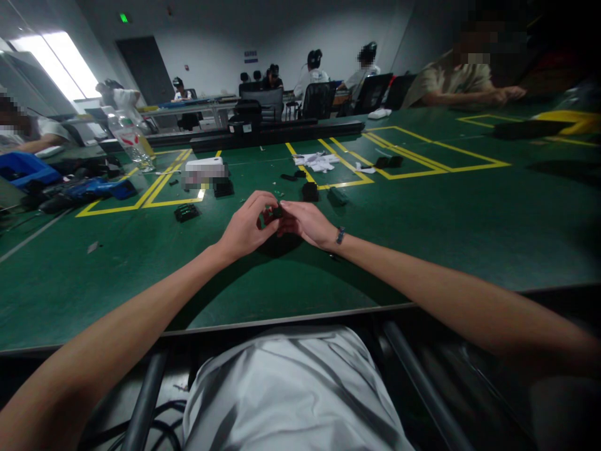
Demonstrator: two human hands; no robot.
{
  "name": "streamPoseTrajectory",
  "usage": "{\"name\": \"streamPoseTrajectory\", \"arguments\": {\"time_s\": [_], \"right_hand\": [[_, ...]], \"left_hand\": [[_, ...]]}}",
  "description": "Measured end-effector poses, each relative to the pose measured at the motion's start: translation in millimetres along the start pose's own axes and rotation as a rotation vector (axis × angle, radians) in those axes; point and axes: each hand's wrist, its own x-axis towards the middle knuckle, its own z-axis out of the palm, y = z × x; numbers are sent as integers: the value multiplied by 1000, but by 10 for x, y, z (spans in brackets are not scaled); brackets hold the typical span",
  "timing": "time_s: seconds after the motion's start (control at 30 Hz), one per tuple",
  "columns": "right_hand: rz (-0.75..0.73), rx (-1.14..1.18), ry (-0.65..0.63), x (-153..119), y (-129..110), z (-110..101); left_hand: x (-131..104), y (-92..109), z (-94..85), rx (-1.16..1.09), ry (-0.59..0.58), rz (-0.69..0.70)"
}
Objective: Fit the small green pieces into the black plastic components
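Note:
My left hand [251, 223] and my right hand [305, 222] meet above the green table [282, 282]. Between their fingertips is a small dark part [277, 212], mostly covered by the fingers, so its kind does not show. Both hands are closed on it. Just beyond my right hand lie a black block-like piece [310, 191] and a dark green piece [337, 197]. Off to the left of my left hand sits a black part with green edges [186, 213]. Tiny green bits [277, 193] are scattered past my fingertips.
White paper scraps [317, 161] lie farther back, near yellow tape outlines. A white box-shaped device [204, 166] and a clear plastic bottle [131, 141] stand left. Blue-and-black tools [89, 191] and a blue bin [25, 169] are far left. A person [451, 81] sits at the right.

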Motion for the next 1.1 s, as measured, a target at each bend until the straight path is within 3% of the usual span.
{"name": "streamPoseTrajectory", "arguments": {"time_s": [0.53,1.1], "right_hand": [[14,-97,15,8,22,-22],[71,-277,40,45,68,-83]], "left_hand": [[-1,-38,35,-124,-27,-13],[-26,-112,70,-164,-150,-77]]}}
